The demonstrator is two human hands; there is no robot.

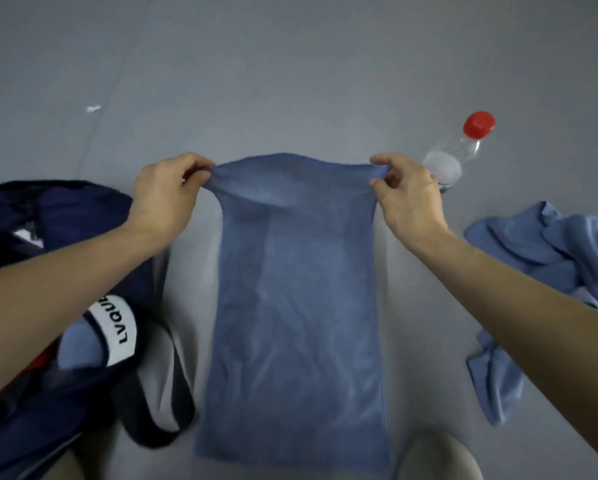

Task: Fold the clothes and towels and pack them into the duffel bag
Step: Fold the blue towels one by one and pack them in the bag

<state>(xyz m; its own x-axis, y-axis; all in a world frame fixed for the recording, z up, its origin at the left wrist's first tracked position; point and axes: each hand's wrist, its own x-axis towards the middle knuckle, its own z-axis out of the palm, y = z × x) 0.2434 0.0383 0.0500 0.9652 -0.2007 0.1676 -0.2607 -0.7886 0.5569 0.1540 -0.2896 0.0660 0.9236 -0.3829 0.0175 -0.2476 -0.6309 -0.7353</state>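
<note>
A blue towel (297,306) hangs lengthwise in the middle, stretched between both hands. My left hand (162,195) pinches its top left corner and my right hand (408,195) pinches its top right corner. The towel's lower end reaches down toward the grey floor near me. A navy duffel bag (48,230) lies open at the left, partly under my left forearm, with a white label strap (115,330) and a light blue item (79,344) inside. A crumpled light blue garment (546,271) lies on the floor at the right.
A clear plastic bottle (460,150) with a red cap lies on the floor just beyond my right hand. A small white scrap (93,108) sits on the floor at the far left. The bag's dark strap (166,403) loops out beside the towel.
</note>
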